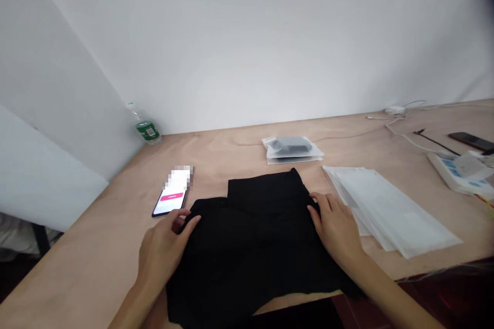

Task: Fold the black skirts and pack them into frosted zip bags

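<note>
A piece of black cloth (254,236), perhaps a garment, lies spread on the wooden table with its top edge stepped. Its near part reaches the table's front edge. My left hand (164,241) grips the cloth's upper left edge, thumb on top and fingers curled at the side. At the right edge, my right hand (335,226) has thumb and fingers bent around the fabric. The undersides of both grips are hidden.
A lit phone (173,193) lies left of the cloth, and a bottle (146,126) stands in the back left corner. Behind the cloth is a plastic-bagged packet (293,149). Several translucent bags (389,211) lie at right, beyond them a power strip (461,172), cables and a dark phone (471,140).
</note>
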